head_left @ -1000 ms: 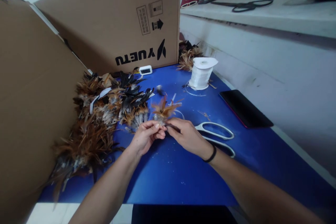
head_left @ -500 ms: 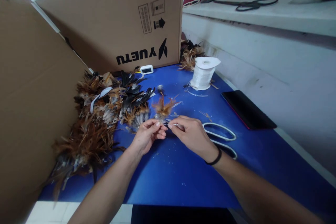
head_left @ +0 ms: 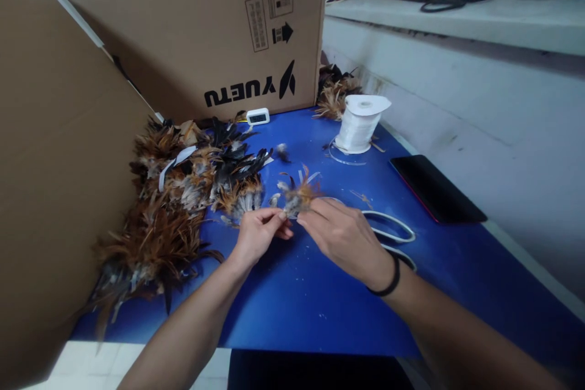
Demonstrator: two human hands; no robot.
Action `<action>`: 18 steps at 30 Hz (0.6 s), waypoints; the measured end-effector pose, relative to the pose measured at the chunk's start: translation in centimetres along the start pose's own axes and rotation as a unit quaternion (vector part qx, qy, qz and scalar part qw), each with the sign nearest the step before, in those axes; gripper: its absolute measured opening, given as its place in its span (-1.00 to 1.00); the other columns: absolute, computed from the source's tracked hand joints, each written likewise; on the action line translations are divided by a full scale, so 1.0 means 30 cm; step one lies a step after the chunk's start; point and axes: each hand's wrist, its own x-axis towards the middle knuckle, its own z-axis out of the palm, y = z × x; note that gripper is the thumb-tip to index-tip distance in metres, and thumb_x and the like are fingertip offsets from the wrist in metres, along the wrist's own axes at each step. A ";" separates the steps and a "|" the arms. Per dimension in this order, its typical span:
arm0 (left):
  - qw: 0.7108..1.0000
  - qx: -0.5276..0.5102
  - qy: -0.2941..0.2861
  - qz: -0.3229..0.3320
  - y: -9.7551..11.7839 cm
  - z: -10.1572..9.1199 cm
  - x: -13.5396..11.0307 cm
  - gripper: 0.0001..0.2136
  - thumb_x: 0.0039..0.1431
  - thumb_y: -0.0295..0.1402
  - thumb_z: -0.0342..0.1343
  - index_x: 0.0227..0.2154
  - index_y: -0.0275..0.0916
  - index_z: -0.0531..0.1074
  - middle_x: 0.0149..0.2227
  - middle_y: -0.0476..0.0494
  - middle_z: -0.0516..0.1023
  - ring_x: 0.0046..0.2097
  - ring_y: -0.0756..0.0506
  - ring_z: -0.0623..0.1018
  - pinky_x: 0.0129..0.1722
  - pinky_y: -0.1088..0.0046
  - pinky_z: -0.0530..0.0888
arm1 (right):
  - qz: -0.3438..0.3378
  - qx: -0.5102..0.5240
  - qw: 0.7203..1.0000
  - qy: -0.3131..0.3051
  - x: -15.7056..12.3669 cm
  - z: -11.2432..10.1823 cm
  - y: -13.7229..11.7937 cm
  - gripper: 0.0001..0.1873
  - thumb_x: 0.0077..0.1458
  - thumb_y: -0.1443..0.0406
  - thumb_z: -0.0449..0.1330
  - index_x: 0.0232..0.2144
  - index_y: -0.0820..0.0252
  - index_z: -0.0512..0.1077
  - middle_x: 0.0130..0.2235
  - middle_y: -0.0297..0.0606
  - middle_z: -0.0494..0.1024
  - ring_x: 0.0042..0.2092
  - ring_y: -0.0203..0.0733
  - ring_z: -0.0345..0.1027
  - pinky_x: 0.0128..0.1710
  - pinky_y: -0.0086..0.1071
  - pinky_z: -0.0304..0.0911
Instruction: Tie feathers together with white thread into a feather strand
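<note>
- Since half a second ago our small brown-and-grey feather bundle (head_left: 297, 195) tipped lower, towards the blue counter (head_left: 297, 298).
- Our left hand (head_left: 258, 234) fingers pinch its base.
- Our right hand (head_left: 342, 234) fingers close on it too, covering white-handled scissors (head_left: 393, 234).
- Brown-black feather pile (head_left: 178, 201) lies left; white thread spool (head_left: 359, 125) behind.

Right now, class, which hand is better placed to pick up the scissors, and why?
Probably the right hand: the scissors lie just beside it, partly under its wrist, while the left hand pinches the feather bundle on the far side.
</note>
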 end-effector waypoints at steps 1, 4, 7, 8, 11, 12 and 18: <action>0.999 0.032 -0.001 0.012 0.001 0.002 -0.004 -0.75 0.01 -0.20 0.17 -0.51 -0.32 0.53 -0.61 -0.11 0.51 -0.56 -0.05 0.51 -0.49 0.46 0.44 | -0.022 -0.033 0.999 -0.006 0.006 -0.011 -0.006 -0.76 0.18 0.39 0.00 -0.41 0.21 0.45 -0.40 -0.21 0.43 -0.32 -0.19 0.28 -0.33 -0.35 0.17; 0.988 0.134 -0.024 0.070 0.005 0.005 -0.021 -0.77 0.08 -0.24 0.11 -0.53 -0.27 0.54 -0.60 -0.10 0.51 -0.55 -0.05 0.48 -0.50 0.48 0.37 | -0.083 -0.095 0.991 -0.040 0.035 -0.047 -0.023 -0.78 0.16 0.43 0.01 -0.43 0.23 0.44 -0.38 -0.19 0.43 -0.33 -0.19 0.25 -0.40 -0.34 0.13; 0.970 0.195 -0.060 0.134 0.012 0.005 -0.037 -0.78 0.10 -0.30 0.09 -0.58 -0.23 0.53 -0.59 -0.11 0.51 -0.53 -0.04 0.46 -0.44 0.48 0.33 | -0.118 -0.088 0.984 -0.101 0.083 -0.079 -0.023 -0.82 0.11 0.45 0.07 -0.47 0.24 0.44 -0.37 -0.19 0.44 -0.34 -0.19 0.26 -0.46 -0.36 0.09; 0.966 0.202 -0.069 0.147 0.015 0.005 -0.041 -0.79 0.10 -0.32 0.09 -0.57 -0.23 0.53 -0.58 -0.12 0.51 -0.51 -0.04 0.46 -0.42 0.48 0.33 | -0.118 -0.072 0.983 -0.124 0.104 -0.085 -0.015 -0.83 0.09 0.46 0.10 -0.48 0.24 0.45 -0.37 -0.20 0.45 -0.34 -0.20 0.27 -0.47 -0.37 0.09; 0.964 0.196 -0.094 0.154 0.023 0.002 -0.046 -0.82 0.08 -0.32 0.11 -0.54 -0.23 0.55 -0.56 -0.13 0.53 -0.49 -0.05 0.48 -0.37 0.46 0.37 | -0.075 0.034 0.980 -0.183 0.166 -0.082 0.039 -0.84 0.05 0.45 0.14 -0.50 0.22 0.47 -0.37 -0.24 0.49 -0.35 -0.24 0.33 -0.44 -0.40 0.13; 0.966 0.184 -0.105 0.145 0.026 0.000 -0.045 -0.81 0.08 -0.31 0.11 -0.53 -0.24 0.55 -0.55 -0.14 0.53 -0.50 -0.05 0.49 -0.37 0.46 0.38 | -0.058 0.100 0.973 -0.201 0.183 -0.074 0.064 -0.84 0.03 0.46 0.15 -0.51 0.20 0.49 -0.38 -0.28 0.50 -0.36 -0.27 0.34 -0.40 -0.41 0.16; 0.991 -0.004 -0.118 0.059 0.018 -0.015 -0.022 -0.76 0.06 -0.24 0.14 -0.45 -0.35 0.53 -0.54 -0.17 0.54 -0.51 -0.08 0.54 -0.46 0.42 0.48 | 0.189 0.522 0.796 -0.242 0.152 0.041 0.157 -0.87 -0.07 0.25 0.22 -0.51 0.20 0.49 -0.54 -0.37 0.49 -0.53 -0.36 0.27 -0.52 -0.46 0.16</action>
